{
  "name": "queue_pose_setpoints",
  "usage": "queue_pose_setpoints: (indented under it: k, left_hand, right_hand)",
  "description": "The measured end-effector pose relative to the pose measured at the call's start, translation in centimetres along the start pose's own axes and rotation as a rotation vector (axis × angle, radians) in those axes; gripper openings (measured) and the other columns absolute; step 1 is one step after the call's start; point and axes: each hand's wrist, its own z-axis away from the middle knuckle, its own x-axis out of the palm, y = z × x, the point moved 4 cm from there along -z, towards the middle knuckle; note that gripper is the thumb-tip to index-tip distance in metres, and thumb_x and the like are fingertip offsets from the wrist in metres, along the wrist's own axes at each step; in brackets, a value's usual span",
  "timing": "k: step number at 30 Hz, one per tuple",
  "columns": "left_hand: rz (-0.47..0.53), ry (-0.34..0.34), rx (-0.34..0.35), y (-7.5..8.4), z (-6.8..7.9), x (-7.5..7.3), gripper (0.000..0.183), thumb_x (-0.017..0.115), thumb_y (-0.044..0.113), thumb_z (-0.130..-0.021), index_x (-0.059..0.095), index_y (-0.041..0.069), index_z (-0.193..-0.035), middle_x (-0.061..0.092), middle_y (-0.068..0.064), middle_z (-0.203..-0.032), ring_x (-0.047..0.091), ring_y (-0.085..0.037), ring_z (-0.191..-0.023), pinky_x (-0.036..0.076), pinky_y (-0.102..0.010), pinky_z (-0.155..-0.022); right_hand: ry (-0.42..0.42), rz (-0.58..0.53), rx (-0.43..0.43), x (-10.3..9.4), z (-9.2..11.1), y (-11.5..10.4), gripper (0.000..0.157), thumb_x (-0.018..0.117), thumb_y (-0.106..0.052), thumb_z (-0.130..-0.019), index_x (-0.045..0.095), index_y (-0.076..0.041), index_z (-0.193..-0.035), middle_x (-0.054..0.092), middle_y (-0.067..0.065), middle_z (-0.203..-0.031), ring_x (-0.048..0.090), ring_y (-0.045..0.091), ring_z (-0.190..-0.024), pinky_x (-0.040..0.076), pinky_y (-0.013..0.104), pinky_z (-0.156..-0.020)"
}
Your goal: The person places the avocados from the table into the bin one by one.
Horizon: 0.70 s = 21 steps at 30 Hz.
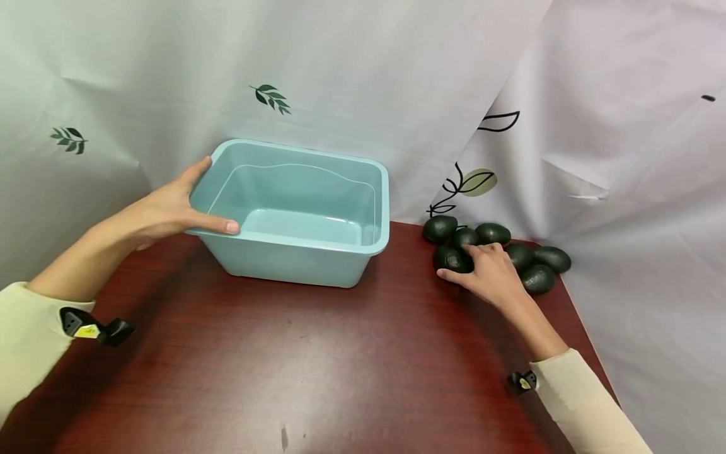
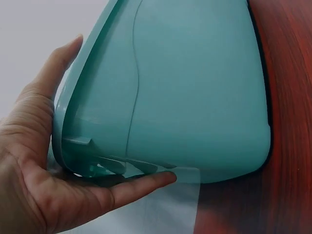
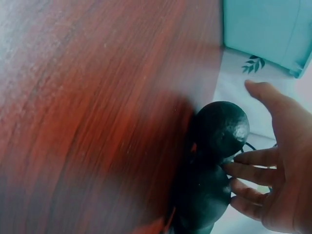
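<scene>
A light blue-green plastic basin [image 1: 295, 268] stands upright on the table. My left hand [image 1: 161, 214] rests against its left end, thumb and fingers spread wide and fairly straight along the rim. To the right, several dark green avocados [image 1: 493, 233] lie in a cluster. My right hand [image 1: 493, 277] reaches over the nearest front avocado [image 1: 447, 258], its thumb at the near side and fingertips at the far side. In the right wrist view, the thumb stands apart from the avocado [image 3: 222, 129], and the other fingertips reach to the gap between two avocados.
The dark red-brown wooden table [image 1: 317, 353] extends in front of the basin and avocados. A pale cloth [image 1: 351, 82] with leaf prints hangs behind and along the right side. A small black device [image 1: 93, 326] is strapped at each wrist.
</scene>
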Motion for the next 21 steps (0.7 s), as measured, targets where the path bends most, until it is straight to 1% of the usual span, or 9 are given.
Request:
queue_pose_setpoints:
  k: [3,6,8,10,12,15,18,21]
  left_hand:
    - [0.070,-0.010,0.007,-0.20,0.10,0.11,0.145,0.093,0.025,-0.094,-0.024,0.034,-0.179,0.005,-0.022,-0.187,0.032,-0.048,-0.157,0.038,-0.067,-0.125]
    - [0.098,-0.015,0.009,-0.30,0.17,0.20,0.146,0.094,0.022,-0.093,-0.024,0.034,-0.179,0.013,-0.022,-0.185,0.036,-0.046,-0.156,0.041,-0.060,-0.122]
    - [0.106,-0.016,0.008,-0.30,0.14,0.35,0.146,0.094,0.021,-0.092,-0.023,0.034,-0.179,0.015,-0.022,-0.184,0.036,-0.045,-0.156,0.041,-0.059,-0.123]
    - [0.113,-0.016,0.005,-0.33,0.16,0.46,0.147,0.094,0.021,-0.092,-0.023,0.034,-0.179,0.015,-0.023,-0.183,0.035,-0.046,-0.156,0.039,-0.064,-0.125]
    - [0.111,-0.016,-0.002,-0.37,0.20,0.48,0.147,0.094,0.022,-0.092,-0.024,0.035,-0.179,0.016,-0.024,-0.183,0.035,-0.046,-0.156,0.038,-0.064,-0.125]
    - [0.107,-0.019,-0.011,-0.42,0.30,0.43,0.147,0.094,0.023,-0.092,-0.024,0.036,-0.179,0.019,-0.025,-0.181,0.036,-0.046,-0.155,0.042,-0.061,-0.122]
    - [0.106,-0.026,-0.013,-0.38,0.32,0.39,0.146,0.094,0.024,-0.093,-0.024,0.036,-0.179,0.019,-0.023,-0.181,0.037,-0.045,-0.155,0.045,-0.052,-0.119]
    - [0.111,-0.033,-0.016,-0.38,0.33,0.38,0.146,0.094,0.023,-0.093,-0.025,0.037,-0.178,0.018,-0.022,-0.181,0.037,-0.044,-0.155,0.050,-0.038,-0.112]
  right_hand:
    - [0.007,0.010,-0.018,0.26,-0.10,-0.26,0.093,0.082,-0.068,-0.094,0.069,0.005,-0.150,0.074,0.031,-0.141,0.054,0.054,-0.137,0.044,0.072,-0.118]
    - [0.012,0.013,-0.028,0.53,-0.18,-0.54,0.090,0.086,-0.064,-0.092,0.070,0.005,-0.148,0.076,0.031,-0.137,0.055,0.053,-0.135,0.043,0.072,-0.119]
    - [0.014,0.010,-0.031,0.71,-0.15,-0.62,0.089,0.088,-0.061,-0.092,0.070,0.005,-0.148,0.076,0.031,-0.138,0.055,0.053,-0.135,0.042,0.072,-0.121]
    - [0.013,0.008,-0.037,0.83,-0.14,-0.75,0.087,0.089,-0.056,-0.092,0.069,0.006,-0.148,0.075,0.031,-0.138,0.056,0.053,-0.136,0.041,0.073,-0.122]
    - [0.014,0.010,-0.048,0.88,-0.15,-0.86,0.084,0.090,-0.051,-0.092,0.069,0.007,-0.148,0.075,0.031,-0.139,0.056,0.054,-0.137,0.041,0.073,-0.122]
    - [0.016,0.024,-0.065,0.90,-0.22,-0.98,0.079,0.089,-0.045,-0.094,0.068,0.008,-0.149,0.075,0.031,-0.140,0.057,0.055,-0.137,0.042,0.074,-0.121]
    - [0.029,0.037,-0.077,0.83,-0.26,-1.02,0.076,0.088,-0.043,-0.095,0.069,0.008,-0.148,0.075,0.031,-0.139,0.059,0.055,-0.135,0.043,0.074,-0.120]
    - [0.047,0.033,-0.083,0.72,-0.23,-1.05,0.075,0.089,-0.043,-0.094,0.070,0.007,-0.146,0.076,0.031,-0.138,0.060,0.055,-0.135,0.044,0.073,-0.120]
